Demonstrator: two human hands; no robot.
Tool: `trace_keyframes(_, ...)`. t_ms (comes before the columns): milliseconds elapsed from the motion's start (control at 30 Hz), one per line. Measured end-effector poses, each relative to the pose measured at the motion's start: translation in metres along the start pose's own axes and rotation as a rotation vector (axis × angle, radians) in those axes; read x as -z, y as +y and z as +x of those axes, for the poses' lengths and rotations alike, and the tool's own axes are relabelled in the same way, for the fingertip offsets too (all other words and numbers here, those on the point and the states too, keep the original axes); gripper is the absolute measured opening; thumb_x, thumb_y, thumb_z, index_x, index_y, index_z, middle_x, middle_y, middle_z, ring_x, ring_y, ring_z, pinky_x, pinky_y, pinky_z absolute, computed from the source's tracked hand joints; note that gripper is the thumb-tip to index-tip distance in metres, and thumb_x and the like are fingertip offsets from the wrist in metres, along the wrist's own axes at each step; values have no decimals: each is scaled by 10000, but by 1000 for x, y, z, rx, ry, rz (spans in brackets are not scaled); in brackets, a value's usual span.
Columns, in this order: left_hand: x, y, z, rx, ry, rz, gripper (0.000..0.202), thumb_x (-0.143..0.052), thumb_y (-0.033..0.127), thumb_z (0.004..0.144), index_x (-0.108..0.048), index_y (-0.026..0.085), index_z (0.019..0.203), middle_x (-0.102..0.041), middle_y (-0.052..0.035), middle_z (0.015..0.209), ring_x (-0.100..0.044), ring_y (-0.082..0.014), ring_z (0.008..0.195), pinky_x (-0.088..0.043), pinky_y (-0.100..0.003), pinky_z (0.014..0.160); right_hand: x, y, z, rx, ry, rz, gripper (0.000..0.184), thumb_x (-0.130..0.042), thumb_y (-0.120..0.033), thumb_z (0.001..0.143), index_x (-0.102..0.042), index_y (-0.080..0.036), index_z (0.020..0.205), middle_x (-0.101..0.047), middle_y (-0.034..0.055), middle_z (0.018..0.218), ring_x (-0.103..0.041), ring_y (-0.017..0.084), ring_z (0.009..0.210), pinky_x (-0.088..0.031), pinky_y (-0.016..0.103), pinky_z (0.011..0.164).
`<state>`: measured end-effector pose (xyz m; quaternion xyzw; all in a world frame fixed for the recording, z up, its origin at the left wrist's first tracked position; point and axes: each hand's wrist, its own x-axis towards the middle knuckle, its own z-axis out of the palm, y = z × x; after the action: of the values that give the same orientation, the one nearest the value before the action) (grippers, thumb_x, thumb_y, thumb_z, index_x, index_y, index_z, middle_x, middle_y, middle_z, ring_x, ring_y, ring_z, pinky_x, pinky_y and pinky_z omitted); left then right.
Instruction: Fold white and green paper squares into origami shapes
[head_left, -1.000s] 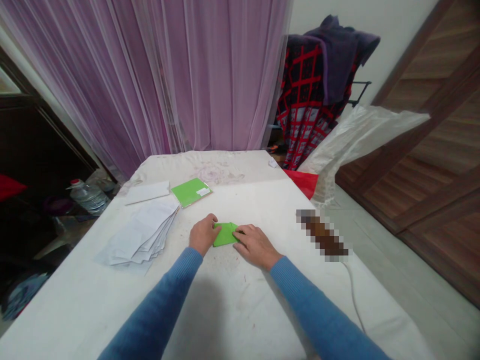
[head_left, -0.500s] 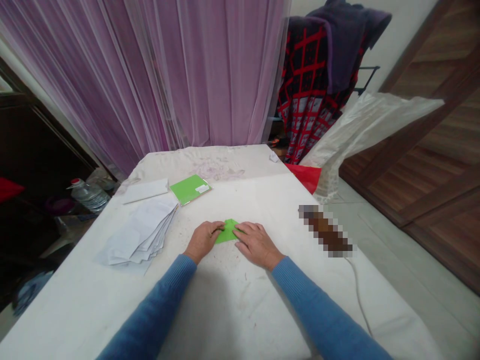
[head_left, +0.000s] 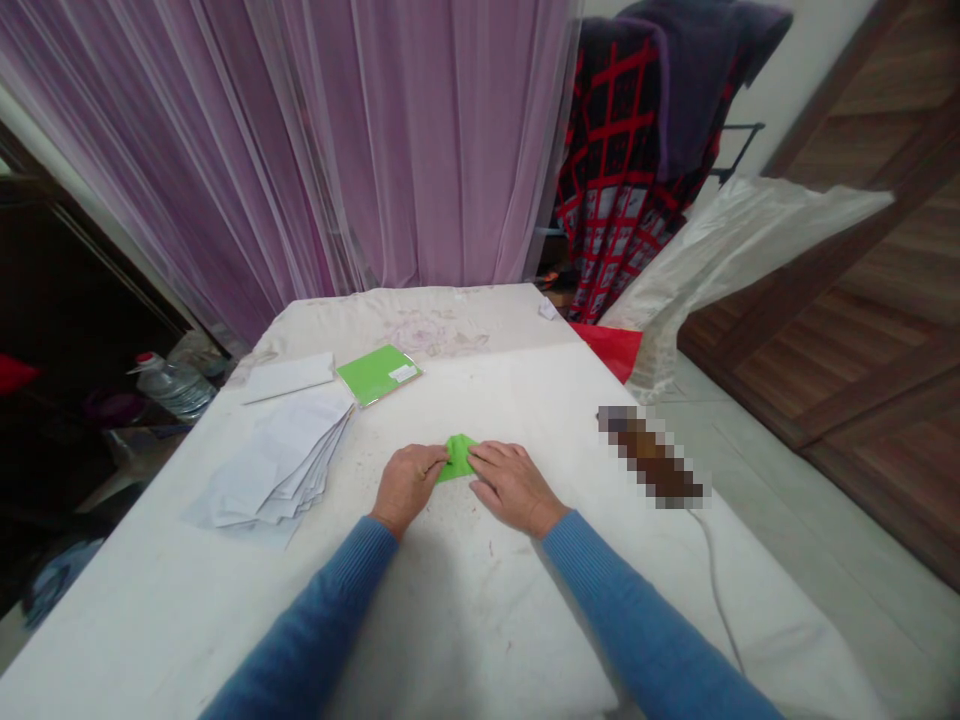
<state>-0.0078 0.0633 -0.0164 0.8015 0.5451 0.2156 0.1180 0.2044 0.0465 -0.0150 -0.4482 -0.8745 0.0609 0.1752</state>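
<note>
While both bare hands sit close together on the white cloth-covered table (head_left: 465, 610), a small folded piece of bright green paper (head_left: 455, 457) is right between them, near the middle of the table. The left hand (head_left: 409, 488) has its fingers (head_left: 431, 462) pinched narrow on the paper's left side, and the right hand (head_left: 513, 488) has its fingers (head_left: 487, 460) laid flat on its right side, holding it too. Just left sits a loose stack of white paper sheets (head_left: 277, 465), with a flat green paper packet (head_left: 379, 375) and a white envelope (head_left: 288, 377) farther up. Past the table hangs a sheer purple curtain (head_left: 420, 150), plus a red-and-black checked blanket (head_left: 615, 170) off to the right.
</note>
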Motion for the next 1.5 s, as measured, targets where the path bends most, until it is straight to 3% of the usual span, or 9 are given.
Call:
trace_keyframes(100, -2, -1, 1, -15, 52, -17, 211, -556, 161, 882, -719, 252, 980, -684, -26, 1222, -630, -182, 1112, -468, -352, 1012, 0, 0, 0, 8, 4, -7, 368, -507, -295, 926, -596, -218, 1275, -575, 71, 1353, -445, 234, 1258, -326, 415, 1033)
trace_keyframes(367, -4, 0, 3, -61, 86, -52, 176, -572, 217, 899, -720, 268, 980, -738, -1, 1097, -673, -167, 1036, -486, -324, 978, -1, 0, 0, 20, 21, 4, 360, -490, -290, 930, -611, -205, 1258, -586, 63, 1341, -449, 240, 1242, -325, 410, 1031)
trace_keyframes(700, -5, 1, 7, -109, 35, 38, 209, -567, 231, 912, -703, 286, 1060, -738, 2, 1093, -674, -172, 1013, -487, -327, 940, -2, 1, 0, 42, 34, -9, 342, -489, -285, 935, -621, -204, 1241, -596, 65, 1326, -461, 240, 1230, -344, 406, 1022)
trace_keyframes(900, 2, -10, 11, -190, -101, 119, 261, -581, 205, 900, -691, 283, 1123, -702, -9, 1188, -625, -239, 1139, -481, -404, 941, -6, 3, 0, 60, 54, -8, 333, -537, -270, 913, -631, -187, 1222, -608, 85, 1304, -479, 265, 1213, -372, 445, 1002)
trace_keyframes(1133, -3, -1, 8, -153, -15, 156, 255, -555, 248, 923, -689, 322, 1128, -721, -4, 1147, -634, -252, 1118, -452, -433, 933, -11, 6, 0, 124, 129, 22, 316, -532, -240, 899, -649, -166, 1184, -638, 112, 1244, -520, 261, 1175, -407, 439, 996)
trace_keyframes(1333, -8, -2, 6, -200, -56, 175, 255, -538, 268, 935, -685, 315, 1139, -698, -10, 1194, -613, -255, 1152, -440, -456, 946, -10, 5, 0, 123, 139, 17, 311, -549, -229, 887, -650, -161, 1173, -643, 110, 1240, -530, 271, 1166, -415, 451, 981)
trace_keyframes(1500, -7, -1, 6, -164, -52, 185, 253, -530, 279, 940, -689, 317, 1133, -694, -5, 1198, -602, -261, 1166, -426, -470, 963, -12, 6, 0, 141, 161, 30, 285, -543, -218, 888, -664, -163, 1141, -656, 112, 1217, -550, 259, 1149, -415, 440, 975)
